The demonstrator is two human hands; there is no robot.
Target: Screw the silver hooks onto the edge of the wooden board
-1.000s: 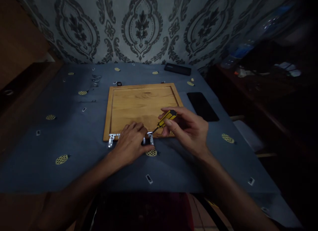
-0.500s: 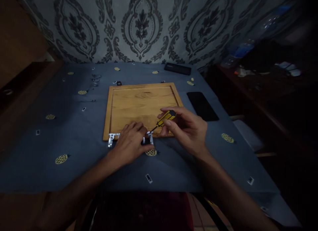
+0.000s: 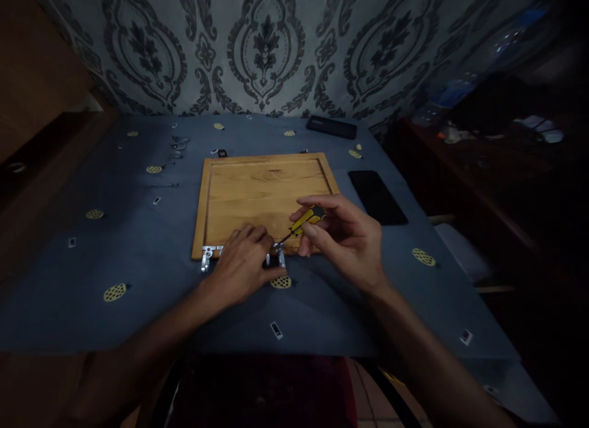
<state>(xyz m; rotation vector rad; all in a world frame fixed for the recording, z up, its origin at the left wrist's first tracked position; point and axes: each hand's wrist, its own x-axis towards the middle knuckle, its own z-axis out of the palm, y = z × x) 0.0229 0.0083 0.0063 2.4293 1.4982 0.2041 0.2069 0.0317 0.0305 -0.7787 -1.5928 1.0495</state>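
A wooden panel [image 3: 269,191] with a raised frame lies flat on the table. Silver metal hinges sit along its near edge: a left hinge [image 3: 205,259] and a right hinge [image 3: 280,256]. My left hand [image 3: 243,256] is laid over that edge between them, fingers bent on the wood, thumb stretched to the near end of the right hinge; its palm hides part of the metal. Between the thumb and fingers of my right hand [image 3: 354,241] is a yellow-and-black screwdriver [image 3: 307,220], tilted, its tip at the top of the right hinge. The screw head is too small to see.
A black phone-like slab [image 3: 377,198] lies right of the panel, and a dark case [image 3: 331,127] lies behind it. Thin wire-like items [image 3: 178,144] are at the back left. A dark red side table [image 3: 464,158] bears a plastic bottle [image 3: 453,90]. The patterned wall [image 3: 262,53] bounds the back.
The view has shifted very slightly. Both hands keep nearly the same place, with the screwdriver tip still at the right hinge; the right-hand fingers have moved only a little.
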